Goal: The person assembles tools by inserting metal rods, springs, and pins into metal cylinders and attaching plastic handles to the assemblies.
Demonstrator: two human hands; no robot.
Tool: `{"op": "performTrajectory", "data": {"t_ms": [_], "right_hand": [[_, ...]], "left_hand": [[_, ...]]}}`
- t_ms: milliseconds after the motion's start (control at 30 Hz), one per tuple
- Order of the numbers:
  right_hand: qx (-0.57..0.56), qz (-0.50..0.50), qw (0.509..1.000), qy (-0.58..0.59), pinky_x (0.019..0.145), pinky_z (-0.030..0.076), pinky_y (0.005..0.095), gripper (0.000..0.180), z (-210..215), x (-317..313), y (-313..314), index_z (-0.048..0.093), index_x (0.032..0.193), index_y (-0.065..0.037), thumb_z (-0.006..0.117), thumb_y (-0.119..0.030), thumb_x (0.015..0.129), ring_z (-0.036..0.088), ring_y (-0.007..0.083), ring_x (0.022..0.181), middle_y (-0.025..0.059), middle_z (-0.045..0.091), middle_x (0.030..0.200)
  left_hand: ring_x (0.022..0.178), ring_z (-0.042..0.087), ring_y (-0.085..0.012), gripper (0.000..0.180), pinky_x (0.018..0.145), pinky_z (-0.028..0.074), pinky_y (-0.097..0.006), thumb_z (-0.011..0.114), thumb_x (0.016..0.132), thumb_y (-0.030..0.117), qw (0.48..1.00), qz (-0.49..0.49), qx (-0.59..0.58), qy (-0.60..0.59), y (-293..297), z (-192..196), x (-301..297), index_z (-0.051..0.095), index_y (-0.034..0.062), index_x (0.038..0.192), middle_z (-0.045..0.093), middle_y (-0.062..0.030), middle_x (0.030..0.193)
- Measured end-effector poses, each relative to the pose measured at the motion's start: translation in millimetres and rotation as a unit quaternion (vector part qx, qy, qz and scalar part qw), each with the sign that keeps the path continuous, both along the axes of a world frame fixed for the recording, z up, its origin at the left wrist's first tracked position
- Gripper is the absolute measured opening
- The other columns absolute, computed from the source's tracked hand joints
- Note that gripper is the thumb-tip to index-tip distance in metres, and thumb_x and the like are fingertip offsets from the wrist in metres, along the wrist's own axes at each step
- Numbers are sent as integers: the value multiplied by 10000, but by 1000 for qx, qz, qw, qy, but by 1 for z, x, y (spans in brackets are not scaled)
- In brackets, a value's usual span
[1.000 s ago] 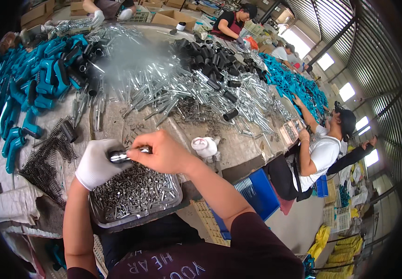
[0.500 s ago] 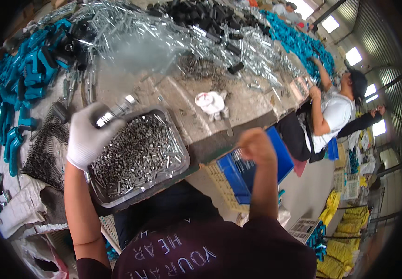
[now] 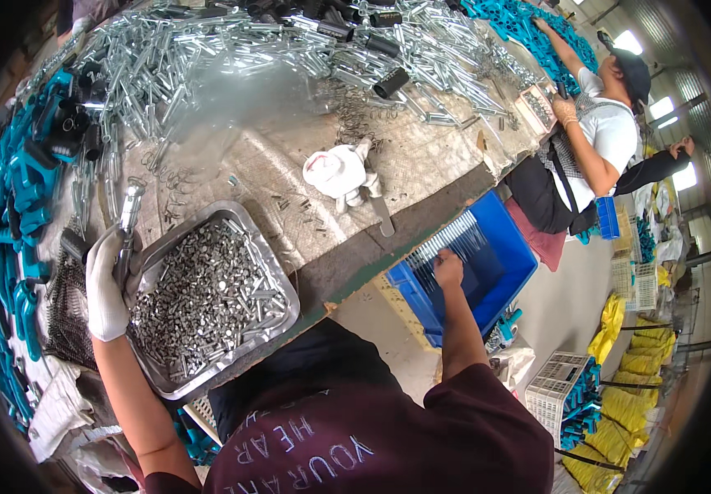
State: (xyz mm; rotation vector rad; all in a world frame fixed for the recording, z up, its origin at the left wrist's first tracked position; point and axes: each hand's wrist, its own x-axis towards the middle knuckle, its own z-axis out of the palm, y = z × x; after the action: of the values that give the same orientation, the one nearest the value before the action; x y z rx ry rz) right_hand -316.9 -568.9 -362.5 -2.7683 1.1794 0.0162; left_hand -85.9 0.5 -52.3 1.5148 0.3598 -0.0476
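Observation:
My left hand (image 3: 108, 288), in a white knit glove, grips a shiny metal tube part (image 3: 130, 206) with a wider end pointing up. It is beside the left rim of a metal tray (image 3: 291, 284) full of small metal pins (image 3: 199, 300). My bare right hand (image 3: 449, 270) reaches into a blue plastic bin (image 3: 499, 276) right of the table edge. Its fingers are closed over a row of thin metal rods (image 3: 466, 235); whether it holds one is hidden.
Teal plastic handles (image 3: 34, 198) lie piled at left, metal tubes (image 3: 289, 53) at the back. A white cup-like container (image 3: 335, 171) and a flat blade (image 3: 382, 216) sit near the table edge. A person in white (image 3: 606, 123) works at the right; yellow sacks (image 3: 627, 403) lie beyond.
My right hand has gone down into the blue bin. My left hand has moved left and down, off the pins, with the tube part now upright. My view has shifted.

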Motion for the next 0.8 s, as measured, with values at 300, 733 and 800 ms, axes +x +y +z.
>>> {"op": "performTrajectory", "data": {"t_ms": [300,733,800], "right_hand": [[-24,-107,994,12,810,553,465,152,-14,24,2,650,881,-112,752,-173,786,696,349,911,134,719,920],[193,-109,869,-443,500,432,286,291,85,0,-58,646,764,-10,673,-243,937,537,124,544,27,600,644],[362,-38,773,-520,572,437,251,210,194,65,21,628,875,-37,634,-220,976,542,96,641,13,603,750]], "left_hand": [[509,464,-21,362,383,289,-159,508,1015,298,997,-62,37,2,8,-10,8,562,7,1222,620,-31,832],[456,413,-50,303,392,281,-216,572,959,335,971,-236,13,25,13,22,11,560,33,951,489,24,636],[440,434,-50,301,379,297,-206,589,956,343,980,-196,16,31,26,19,3,546,48,916,506,16,637]]}}
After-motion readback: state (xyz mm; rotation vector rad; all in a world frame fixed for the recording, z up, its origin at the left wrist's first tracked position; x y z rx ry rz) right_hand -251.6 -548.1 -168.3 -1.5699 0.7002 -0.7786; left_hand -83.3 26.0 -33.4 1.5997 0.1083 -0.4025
